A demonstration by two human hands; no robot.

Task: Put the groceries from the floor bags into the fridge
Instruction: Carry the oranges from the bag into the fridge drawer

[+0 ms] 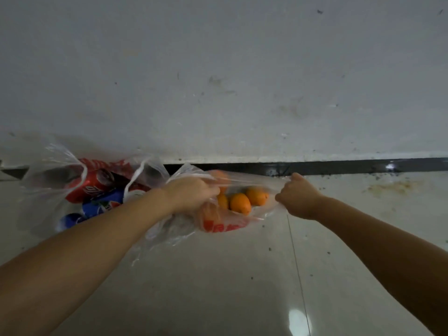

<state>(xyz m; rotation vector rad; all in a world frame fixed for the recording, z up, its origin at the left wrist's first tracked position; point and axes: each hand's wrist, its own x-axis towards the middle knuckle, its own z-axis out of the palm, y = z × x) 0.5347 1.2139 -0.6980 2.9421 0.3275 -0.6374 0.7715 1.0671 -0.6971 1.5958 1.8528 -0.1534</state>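
Two hands pull a clear bag of oranges open on the floor.

The left hand [194,193] and right hand [298,195] each pinch the bag [244,181] rim, fingers curled. Inside lie oranges [240,203], one blurred behind plastic. Left of this bag, a second bag [51,180] holds cans [93,187], partly hidden, against the wall [242,81].

Our left hand [194,194] and right hand [299,197] grip the clear bag [225,224] of oranges [240,203] open; a bag of cans [48,190] lies left.
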